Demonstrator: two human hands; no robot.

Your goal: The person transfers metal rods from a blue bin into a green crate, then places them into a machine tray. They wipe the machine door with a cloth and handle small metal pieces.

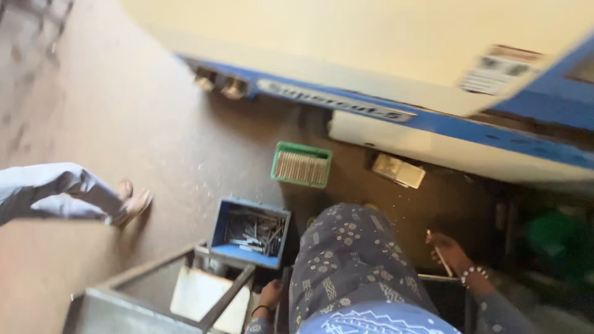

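Brown workshop floor (142, 124) fills most of the blurred view, under a large cream-and-blue machine (383, 55). Another person's trousered legs (55, 192) cross at the left. Near the wearer's patterned skirt (352, 260) stand a grey metal frame (154, 291), a blue bin of metal strips (250, 232) and a green tray of rods (301, 164). Right hand (448, 250) grips a thin rod (440, 256), not yet in either bin; left hand (270, 294) touches the frame, its fingers too unclear to tell.

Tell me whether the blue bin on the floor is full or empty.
Partly full: the blue bin holds a loose pile of grey metal pieces, with its blue inner walls showing above them.
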